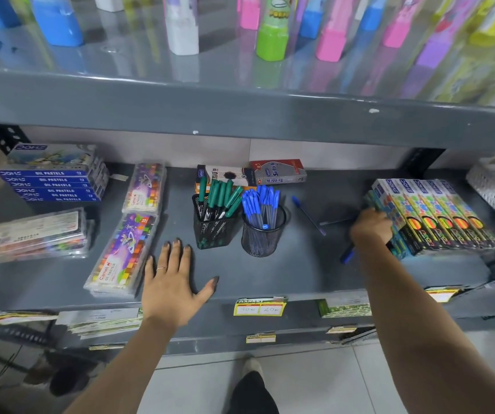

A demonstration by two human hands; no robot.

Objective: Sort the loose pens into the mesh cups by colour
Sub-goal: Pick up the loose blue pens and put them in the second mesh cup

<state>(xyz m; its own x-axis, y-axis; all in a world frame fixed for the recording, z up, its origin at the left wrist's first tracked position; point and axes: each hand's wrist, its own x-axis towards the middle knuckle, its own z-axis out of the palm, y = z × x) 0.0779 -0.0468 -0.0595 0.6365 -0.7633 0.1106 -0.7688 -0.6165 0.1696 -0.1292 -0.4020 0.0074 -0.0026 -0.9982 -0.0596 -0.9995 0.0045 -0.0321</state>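
Note:
Two black mesh cups stand mid-shelf. The square cup holds several green pens. The round cup to its right holds several blue pens. A loose blue pen lies on the shelf right of the round cup. My right hand is closed on a blue pen, whose end sticks out below the fist, beside the stacked boxes. My left hand lies flat and spread on the shelf, left of the square cup, holding nothing.
Oil pastel boxes and crayon packs fill the shelf's left. Colourful boxes stand in a row at the right, against my right hand. Two small cartons lie behind the cups. A shelf overhangs above. Price tags line the front edge.

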